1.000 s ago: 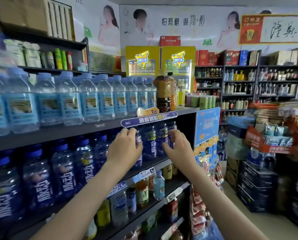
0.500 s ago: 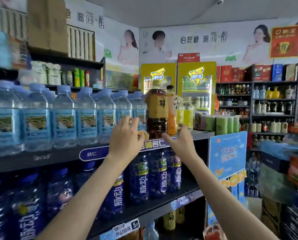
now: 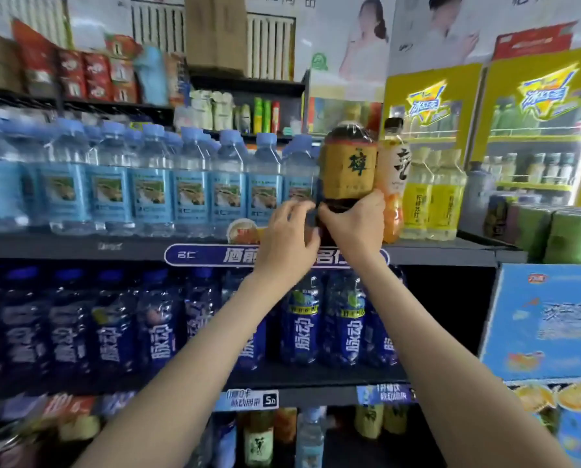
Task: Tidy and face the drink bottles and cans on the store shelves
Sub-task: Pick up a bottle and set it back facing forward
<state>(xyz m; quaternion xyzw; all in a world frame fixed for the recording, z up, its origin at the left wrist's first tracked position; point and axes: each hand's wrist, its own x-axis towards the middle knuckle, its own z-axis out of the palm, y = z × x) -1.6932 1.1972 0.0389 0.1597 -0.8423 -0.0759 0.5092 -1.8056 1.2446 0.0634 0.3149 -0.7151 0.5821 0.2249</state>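
It's a small shop: shelves [image 3: 434, 256] packed with drinks, price tags [image 3: 251, 399] on the edges, branded coolers [image 3: 431, 106] behind.

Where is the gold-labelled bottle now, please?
The gold-labelled bottle is right of centre, head view, between water bottles and an orange bottle; left hand and right hand grip it.

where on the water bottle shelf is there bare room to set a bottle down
Bare shelf lies right of the yellow bottles, before the green packs. Leftward is crowded: water bottles run up to the dark tea bottle, gripped by left hand and right hand, orange bottle beside it.
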